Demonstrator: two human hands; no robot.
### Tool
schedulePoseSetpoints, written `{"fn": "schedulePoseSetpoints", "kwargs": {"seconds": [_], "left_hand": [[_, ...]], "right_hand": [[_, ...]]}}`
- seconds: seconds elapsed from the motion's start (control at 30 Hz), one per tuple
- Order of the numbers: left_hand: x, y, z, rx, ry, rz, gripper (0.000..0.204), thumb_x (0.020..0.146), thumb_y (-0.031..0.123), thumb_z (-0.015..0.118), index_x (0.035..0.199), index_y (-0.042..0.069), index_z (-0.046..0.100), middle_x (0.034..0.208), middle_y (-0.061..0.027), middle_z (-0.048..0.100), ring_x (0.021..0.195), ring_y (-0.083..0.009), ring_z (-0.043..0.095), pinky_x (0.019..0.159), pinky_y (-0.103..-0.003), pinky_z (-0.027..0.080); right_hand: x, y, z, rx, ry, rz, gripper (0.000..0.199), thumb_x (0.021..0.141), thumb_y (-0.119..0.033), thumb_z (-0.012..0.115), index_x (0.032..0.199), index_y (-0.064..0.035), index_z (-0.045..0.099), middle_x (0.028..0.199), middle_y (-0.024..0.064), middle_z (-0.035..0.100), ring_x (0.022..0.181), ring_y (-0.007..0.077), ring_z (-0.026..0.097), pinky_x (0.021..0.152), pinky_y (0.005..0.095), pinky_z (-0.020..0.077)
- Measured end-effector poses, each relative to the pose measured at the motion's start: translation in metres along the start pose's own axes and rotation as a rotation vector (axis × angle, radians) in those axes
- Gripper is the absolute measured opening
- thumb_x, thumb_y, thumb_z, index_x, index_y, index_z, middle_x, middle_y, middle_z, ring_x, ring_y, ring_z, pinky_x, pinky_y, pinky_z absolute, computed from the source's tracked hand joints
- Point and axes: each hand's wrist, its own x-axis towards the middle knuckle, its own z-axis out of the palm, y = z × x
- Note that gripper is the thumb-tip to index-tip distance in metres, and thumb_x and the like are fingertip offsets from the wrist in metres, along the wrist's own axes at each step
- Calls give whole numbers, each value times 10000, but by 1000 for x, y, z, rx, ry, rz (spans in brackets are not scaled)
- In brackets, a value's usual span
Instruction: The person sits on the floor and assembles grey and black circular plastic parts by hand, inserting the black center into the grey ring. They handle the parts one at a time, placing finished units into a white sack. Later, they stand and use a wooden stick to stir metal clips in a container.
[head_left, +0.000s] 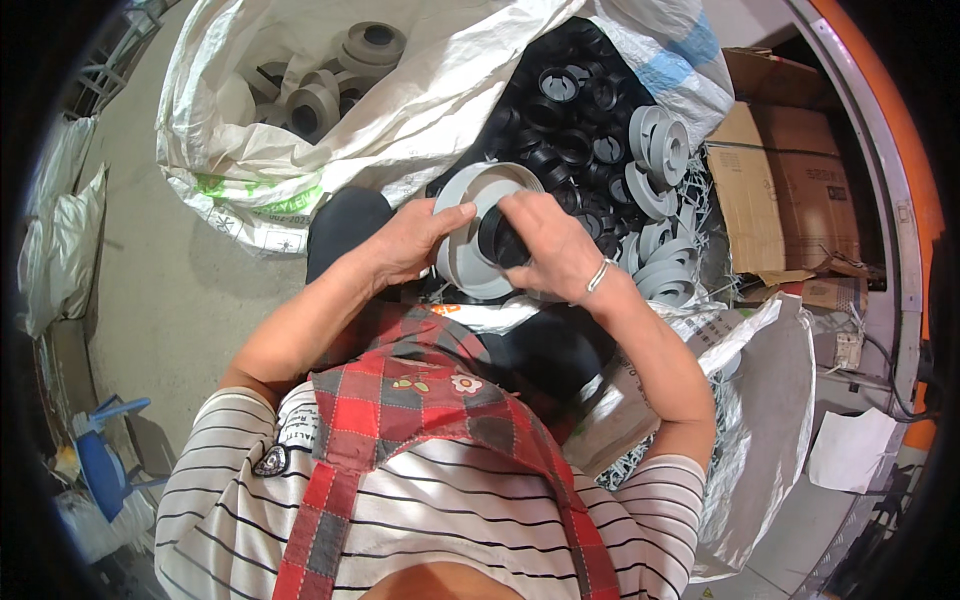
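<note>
Over my lap, my left hand [410,240] grips the left rim of a grey plastic flanged ring [462,262], its thumb lying across the face. My right hand [553,243] has its fingers wrapped round a black plastic ring [495,235], which sits at the grey ring's middle. Whether the black ring is seated inside the grey one or only pressed against it, I cannot tell. Just beyond my hands lies a heap of black plastic rings [572,150]. To its right are several loose grey rings [660,145], some leaning on one another.
A white woven sack [400,165] at the far left holds grey flanged parts [313,110]. Cardboard boxes [800,190] stand at the right, beside an orange frame [885,80]. Another open sack [755,440] with shredded strips lies at my right. A blue stool [103,465] is at the left.
</note>
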Motion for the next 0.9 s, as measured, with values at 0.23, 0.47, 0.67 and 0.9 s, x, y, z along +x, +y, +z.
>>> {"fn": "schedulePoseSetpoints", "kwargs": {"seconds": [0.23, 0.47, 0.67, 0.9], "left_hand": [[-6, 1, 16, -126, 3, -29, 383, 934, 255, 589, 1188, -25, 529, 1065, -94, 624, 925, -159, 632, 801, -321, 544], [2, 7, 24, 398, 314, 379, 275, 876, 226, 668, 1036, 11, 604, 822, 21, 594, 730, -52, 534, 614, -223, 450], [16, 113, -38, 808, 992, 1069, 696, 894, 372, 627, 1379, -48, 357, 1385, -224, 412, 1286, -264, 403, 1070, -365, 303], [25, 70, -40, 562, 631, 703, 400, 895, 137, 612, 1265, 9, 529, 1263, -102, 560, 1177, -179, 509, 996, -313, 403]], "right_hand": [[-10, -6, -1, -56, -13, -22, 673, 627, -189, 786, 1194, 2, 477, 1096, 157, 530, 1024, 310, 538, 832, 338, 497], [-5, 37, 18, 1458, -248, 938, 738, 893, -603, 489, 1016, 121, 569, 686, 159, 641, 523, 233, 640, 453, 286, 519], [-30, 189, 28, 130, 300, 920, 573, 753, -374, 712, 1135, 27, 566, 1091, 243, 619, 1054, 380, 581, 890, 434, 475], [-101, 334, 93, -327, 272, 1138, 711, 710, -326, 779, 1211, 69, 467, 1270, 290, 501, 1191, 376, 492, 994, 406, 417]]}}
